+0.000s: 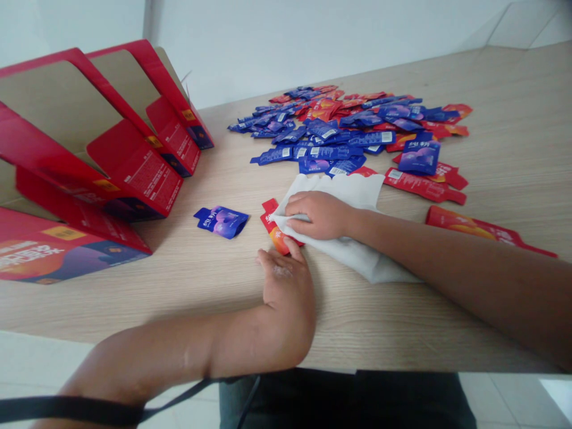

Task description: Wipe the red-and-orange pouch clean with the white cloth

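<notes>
My right hand [318, 213] lies curled over a white cloth [357, 190] and presses it onto a red sachet [273, 226] on the wooden table [201, 286]. My left hand [286, 277] rests on the table just in front, its thumb and fingertips touching the near end of that red sachet. A single blue sachet [222, 221] lies alone to the left of both hands.
A heap of several blue and red sachets [353, 128] covers the far middle of the table. Another red sachet [469, 225] lies by my right forearm. Open red cardboard boxes [89, 161] stand at the left. The table's near edge runs under my forearms.
</notes>
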{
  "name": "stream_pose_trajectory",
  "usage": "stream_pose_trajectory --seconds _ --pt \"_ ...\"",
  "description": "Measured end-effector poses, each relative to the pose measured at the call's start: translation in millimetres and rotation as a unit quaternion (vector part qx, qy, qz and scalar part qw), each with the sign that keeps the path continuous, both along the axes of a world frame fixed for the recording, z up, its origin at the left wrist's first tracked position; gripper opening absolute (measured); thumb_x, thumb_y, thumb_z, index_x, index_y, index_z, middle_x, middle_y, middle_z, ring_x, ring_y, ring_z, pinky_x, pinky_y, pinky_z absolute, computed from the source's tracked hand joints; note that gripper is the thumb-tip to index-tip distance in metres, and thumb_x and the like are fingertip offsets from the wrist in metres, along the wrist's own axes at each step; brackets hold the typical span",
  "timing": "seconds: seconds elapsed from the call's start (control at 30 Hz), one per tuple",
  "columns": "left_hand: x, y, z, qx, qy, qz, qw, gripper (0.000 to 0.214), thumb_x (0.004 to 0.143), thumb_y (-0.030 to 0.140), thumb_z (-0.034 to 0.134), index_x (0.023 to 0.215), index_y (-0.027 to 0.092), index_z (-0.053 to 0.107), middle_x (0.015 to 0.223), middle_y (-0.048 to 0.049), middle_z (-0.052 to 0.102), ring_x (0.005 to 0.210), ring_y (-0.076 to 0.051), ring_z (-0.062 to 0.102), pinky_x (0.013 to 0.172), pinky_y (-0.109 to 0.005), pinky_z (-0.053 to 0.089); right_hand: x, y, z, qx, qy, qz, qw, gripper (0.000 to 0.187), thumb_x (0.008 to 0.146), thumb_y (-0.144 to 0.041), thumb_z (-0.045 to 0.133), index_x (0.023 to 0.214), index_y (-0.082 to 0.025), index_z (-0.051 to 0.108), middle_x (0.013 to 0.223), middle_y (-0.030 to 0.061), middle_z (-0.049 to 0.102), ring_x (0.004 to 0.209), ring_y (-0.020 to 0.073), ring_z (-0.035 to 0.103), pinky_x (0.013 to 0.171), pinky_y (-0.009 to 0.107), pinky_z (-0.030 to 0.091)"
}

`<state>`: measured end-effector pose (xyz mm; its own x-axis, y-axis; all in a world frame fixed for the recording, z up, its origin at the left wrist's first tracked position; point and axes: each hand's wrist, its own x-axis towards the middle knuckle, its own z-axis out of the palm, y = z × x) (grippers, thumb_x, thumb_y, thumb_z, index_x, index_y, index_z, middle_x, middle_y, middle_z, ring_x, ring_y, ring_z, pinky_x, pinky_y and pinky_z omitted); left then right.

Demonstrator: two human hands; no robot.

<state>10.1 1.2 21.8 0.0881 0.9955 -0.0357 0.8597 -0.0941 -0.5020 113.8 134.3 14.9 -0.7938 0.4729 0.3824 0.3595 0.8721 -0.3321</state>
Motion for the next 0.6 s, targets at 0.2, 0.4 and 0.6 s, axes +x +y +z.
stream_pose_trajectory --seconds 0.2,0.4,0.6 --pt "1.4 0.6 1.1 -0.016 0.024 0.003 1.0 0.053 0.084 -0.002 0.025 0.134 -0.003 0.04 0.096 -0.0251 0.071 0.096 -0.025 0.068 0.097 -0.044 0.044 0.0 0.4 -0.4 0.002 -0.005 0.001 1.0 0.02 0.085 -0.024 0.047 0.079 -0.013 0.063 0.082 0.007 0.061 0.077 0.017 0.052 0.071 0.028 0.037" --pt "0.9 1.0 -0.1 -0.01 0.057 -0.006 0.998 0.054 0.082 -0.002 0.025 0.133 -0.001 0.043 0.091 -0.021 0.072 0.09 -0.022 0.069 0.094 -0.041 0.046 -0.1 0.5 0.3 0.003 -0.01 0.0 1.0 0.02 0.086 -0.024 0.046 0.079 -0.014 0.063 0.082 0.0068 0.061 0.077 0.0171 0.052 0.071 0.028 0.037" --pt "0.3 0.4 -1.8 0.017 0.068 -0.009 0.998 0.054 0.082 -0.002 0.025 0.132 0.0 0.044 0.089 -0.0186 0.072 0.087 -0.021 0.069 0.091 -0.04 0.047 0.0 0.0 0.3 0.001 -0.006 -0.001 1.0 0.021 0.085 -0.024 0.046 0.078 -0.014 0.063 0.081 0.007 0.061 0.075 0.017 0.051 0.07 0.028 0.036"
